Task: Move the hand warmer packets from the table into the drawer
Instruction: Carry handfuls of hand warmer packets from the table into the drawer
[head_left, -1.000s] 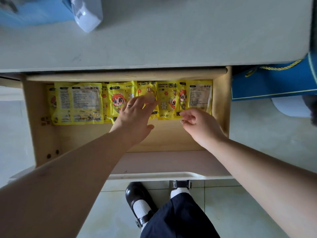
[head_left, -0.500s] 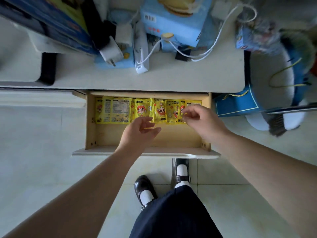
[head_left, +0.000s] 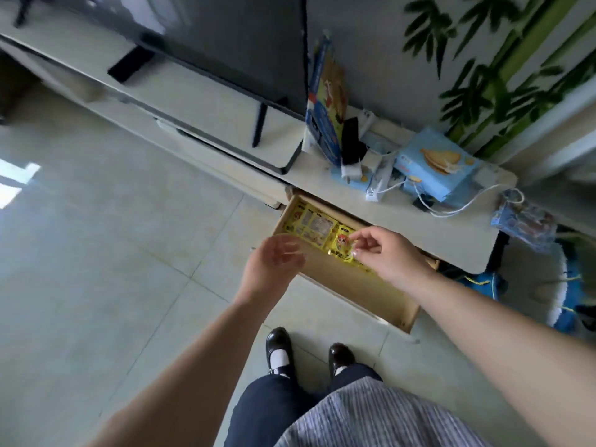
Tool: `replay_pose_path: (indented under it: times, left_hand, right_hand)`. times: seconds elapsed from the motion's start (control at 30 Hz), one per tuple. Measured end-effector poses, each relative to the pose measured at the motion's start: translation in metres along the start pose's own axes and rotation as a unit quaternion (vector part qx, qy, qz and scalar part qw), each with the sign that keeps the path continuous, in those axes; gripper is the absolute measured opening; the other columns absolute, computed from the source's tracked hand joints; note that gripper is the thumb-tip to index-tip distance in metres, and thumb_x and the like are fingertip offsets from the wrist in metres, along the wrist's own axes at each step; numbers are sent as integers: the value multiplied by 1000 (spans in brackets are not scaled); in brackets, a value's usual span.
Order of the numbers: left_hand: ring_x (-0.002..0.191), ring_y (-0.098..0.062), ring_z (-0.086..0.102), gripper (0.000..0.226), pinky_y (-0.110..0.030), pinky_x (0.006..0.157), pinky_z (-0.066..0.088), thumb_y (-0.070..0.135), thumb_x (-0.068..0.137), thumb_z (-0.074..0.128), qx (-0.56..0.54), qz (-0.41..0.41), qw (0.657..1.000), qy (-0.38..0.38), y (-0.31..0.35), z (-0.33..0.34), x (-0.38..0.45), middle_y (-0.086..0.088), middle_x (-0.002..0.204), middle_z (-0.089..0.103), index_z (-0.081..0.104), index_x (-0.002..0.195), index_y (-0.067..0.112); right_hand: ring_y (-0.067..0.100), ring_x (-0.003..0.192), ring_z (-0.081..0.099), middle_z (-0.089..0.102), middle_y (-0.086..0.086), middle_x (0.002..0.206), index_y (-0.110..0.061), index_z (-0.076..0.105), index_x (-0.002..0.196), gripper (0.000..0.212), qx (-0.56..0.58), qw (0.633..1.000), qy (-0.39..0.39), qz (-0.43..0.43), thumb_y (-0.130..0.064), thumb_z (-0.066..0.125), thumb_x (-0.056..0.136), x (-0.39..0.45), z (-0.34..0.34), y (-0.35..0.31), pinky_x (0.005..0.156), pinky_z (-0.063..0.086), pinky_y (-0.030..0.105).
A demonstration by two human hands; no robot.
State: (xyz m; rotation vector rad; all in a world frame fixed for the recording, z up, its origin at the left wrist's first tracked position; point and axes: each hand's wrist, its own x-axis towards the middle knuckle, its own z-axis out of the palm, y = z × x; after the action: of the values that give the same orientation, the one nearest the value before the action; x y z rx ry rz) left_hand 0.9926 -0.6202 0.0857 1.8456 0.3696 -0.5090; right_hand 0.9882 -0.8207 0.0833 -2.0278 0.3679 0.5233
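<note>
Several yellow hand warmer packets [head_left: 314,225] lie in a row along the back of the open wooden drawer [head_left: 358,293], under the edge of the pale table [head_left: 429,232]. My left hand [head_left: 274,262] hovers over the drawer's left front corner, fingers relaxed and spread, holding nothing. My right hand [head_left: 385,253] is above the right part of the row with loosely curled fingers; thumb and forefinger are apart beside a packet printed with a cartoon face [head_left: 341,244]. The hand hides the packets further right.
On the table stand a dark TV [head_left: 225,43], a blue biscuit box [head_left: 435,166], a white power strip with cables [head_left: 379,185] and upright blue packs [head_left: 325,101]. A blue bag [head_left: 477,282] sits on the tiled floor right of the drawer. My shoes [head_left: 279,350] are close to the drawer front.
The view has risen and swung left, so the drawer looks smaller and slanted. Both hands have lifted off the packets and drawn back; the packets stay in their row.
</note>
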Motion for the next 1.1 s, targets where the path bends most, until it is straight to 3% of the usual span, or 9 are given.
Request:
replay_pose_path:
  times: [0.1, 0.2, 0.33, 0.4, 0.47, 0.6, 0.77, 0.9, 1.1]
  left_hand:
    - [81, -8, 63, 25, -6, 60, 47, 10, 81, 71, -58, -5, 996, 66, 6, -33, -46, 2, 95, 66, 59, 97, 26]
    - [80, -2, 61, 30, -3, 59, 46, 9, 81, 71, -124, -11, 983, 136, 6, -71, -98, 3, 95, 64, 60, 109, 15]
    - [85, -1, 61, 32, -3, 60, 47, 10, 82, 71, -181, -17, 959, 216, -9, -117, -166, 0, 101, 65, 59, 112, 14]
    - [84, -1, 61, 33, -3, 60, 47, 10, 82, 71, -202, -22, 945, 255, -20, -135, -195, -5, 105, 65, 58, 112, 13]
    - [84, -1, 61, 35, -4, 60, 47, 10, 82, 71, -228, -26, 926, 299, -37, -157, -236, -6, 107, 65, 58, 115, 12]
    - [88, -1, 63, 35, -7, 64, 49, 17, 80, 73, -243, -36, 891, 381, -80, -191, -321, -2, 107, 68, 59, 112, 18]
    - [90, -4, 62, 34, -11, 73, 49, 16, 81, 72, -267, -48, 843, 465, -138, -228, -446, -3, 106, 67, 59, 112, 18]
    - [91, -6, 61, 32, -12, 73, 49, 15, 82, 71, -266, -58, 807, 524, -186, -250, -547, -5, 108, 66, 58, 111, 17]
    - [98, -10, 61, 31, -17, 78, 47, 17, 82, 71, -288, -80, 745, 596, -253, -263, -674, -1, 106, 65, 58, 110, 18]
  right_hand:
    - [10, 83, 57, 62, -4, 91, -20, 63, 103, 20, -35, 997, -58, -36, -12, 64, 85, -25, 7, -45, 80, 47, 21]
    - [10, 83, 55, 60, 0, 92, -13, 62, 109, 23, -62, 988, -115, -77, -10, 63, 86, -55, 24, -92, 69, 49, 15]
    - [10, 86, 58, 64, 0, 92, -13, 63, 109, 25, -116, 970, -169, -129, -11, 65, 85, -94, 61, -139, 85, 49, 25]
    - [12, 89, 58, 64, 2, 97, -12, 62, 112, 26, -129, 959, -202, -150, -11, 64, 86, -111, 81, -157, 78, 48, 18]
    - [11, 89, 58, 64, 3, 100, -13, 61, 111, 25, -148, 942, -244, -176, -12, 64, 86, -136, 111, -175, 74, 46, 13]
    - [15, 93, 62, 67, 5, 104, -23, 60, 104, 21, -204, 898, -317, -226, -17, 67, 85, -192, 174, -200, 85, 49, 29]
    - [13, 88, 62, 67, 8, 105, -20, 62, 106, 24, -242, 840, -395, -283, -17, 68, 83, -285, 262, -217, 70, 46, 19]
    - [15, 90, 63, 67, 6, 104, -21, 61, 107, 25, -250, 802, -439, -319, -16, 69, 83, -375, 329, -224, 78, 50, 28]
    - [14, 85, 60, 64, 6, 98, -18, 61, 104, 24, -260, 741, -510, -352, -11, 69, 82, -496, 419, -216, 77, 49, 26]
